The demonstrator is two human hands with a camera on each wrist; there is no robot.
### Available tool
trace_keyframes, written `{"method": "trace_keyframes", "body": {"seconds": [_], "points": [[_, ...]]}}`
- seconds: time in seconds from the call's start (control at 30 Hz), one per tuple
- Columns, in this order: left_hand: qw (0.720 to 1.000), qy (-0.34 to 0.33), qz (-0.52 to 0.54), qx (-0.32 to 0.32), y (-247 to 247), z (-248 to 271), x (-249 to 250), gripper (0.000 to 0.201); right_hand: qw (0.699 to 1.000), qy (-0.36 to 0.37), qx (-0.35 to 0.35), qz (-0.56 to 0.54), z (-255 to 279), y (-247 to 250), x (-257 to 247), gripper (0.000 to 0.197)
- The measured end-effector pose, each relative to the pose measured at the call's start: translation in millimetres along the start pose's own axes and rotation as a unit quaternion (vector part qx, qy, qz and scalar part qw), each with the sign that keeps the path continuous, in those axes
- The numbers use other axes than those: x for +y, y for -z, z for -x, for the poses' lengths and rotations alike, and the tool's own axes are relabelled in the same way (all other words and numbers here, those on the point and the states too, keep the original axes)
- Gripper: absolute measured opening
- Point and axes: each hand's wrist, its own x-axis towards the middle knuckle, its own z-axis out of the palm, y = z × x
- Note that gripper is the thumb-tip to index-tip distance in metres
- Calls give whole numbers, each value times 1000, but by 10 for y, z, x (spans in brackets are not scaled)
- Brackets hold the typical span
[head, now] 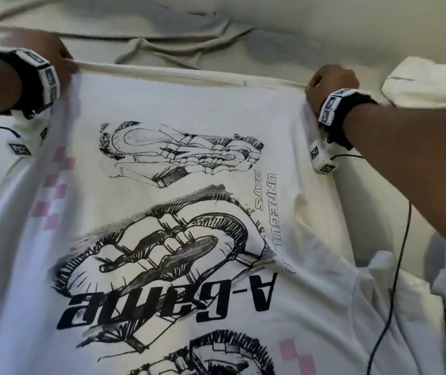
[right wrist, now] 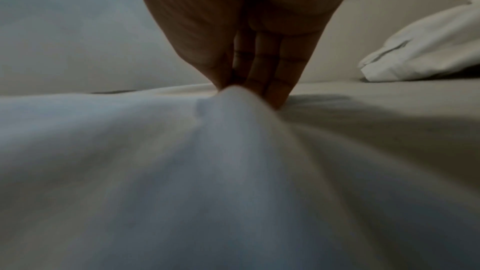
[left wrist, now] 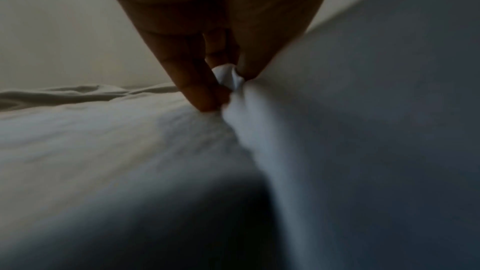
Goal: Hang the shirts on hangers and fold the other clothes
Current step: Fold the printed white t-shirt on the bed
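A white T-shirt with black drawings, the upside-down word "A-Game" and pink checks is stretched over the bed between both hands. My left hand pinches the far left corner of its hem; in the left wrist view the thumb and fingers squeeze a bunch of the white cloth. My right hand pinches the far right corner of the hem; in the right wrist view the fingers press a raised fold of the shirt against the thumb. The hem runs taut between the two hands.
A cream bedsheet with wrinkles lies beyond the shirt. A folded white garment sits at the right, also in the right wrist view. A thin black cable hangs from the right wrist over the shirt's right side.
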Motion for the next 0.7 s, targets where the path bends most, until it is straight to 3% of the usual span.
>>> {"method": "trace_keyframes", "body": {"seconds": [0.1,0.17,0.23,0.3,0.33,0.37,0.4,0.47,0.53,0.6,0.67,0.7], "points": [[1000,25,-7,0,-70,230,201,14,999,31,-23,-36,162,12,-135,49],[999,31,-5,15,-65,470,447,45,991,116,-31,-52,470,38,-423,65],[995,-97,6,-19,-1,872,786,65,965,229,-109,-73,1023,33,-815,74],[958,-263,-14,-110,-32,1380,1124,84,915,346,-205,-38,1714,-19,-1197,79],[936,-314,-45,-151,-102,1611,1245,91,889,386,-247,3,2002,-103,-1295,80],[924,-324,-74,-189,-154,1765,1293,96,873,403,-273,40,2164,-176,-1317,80],[926,-302,-89,-208,-207,1807,1254,98,870,401,-281,56,2174,-204,-1275,80],[952,-219,-94,-194,-204,1647,955,106,899,343,-262,70,1854,-218,-1060,80],[976,-94,-87,-175,-190,1398,433,114,944,215,-240,75,1409,-227,-663,85],[979,12,-76,-189,-131,1385,-103,112,964,104,-219,106,1156,-171,-282,88],[975,49,-43,-212,-119,1495,-311,108,965,36,-242,99,1141,-143,-122,80],[981,34,-49,-182,-21,1612,-311,98,965,33,-245,87,1245,-52,-191,76]]}}
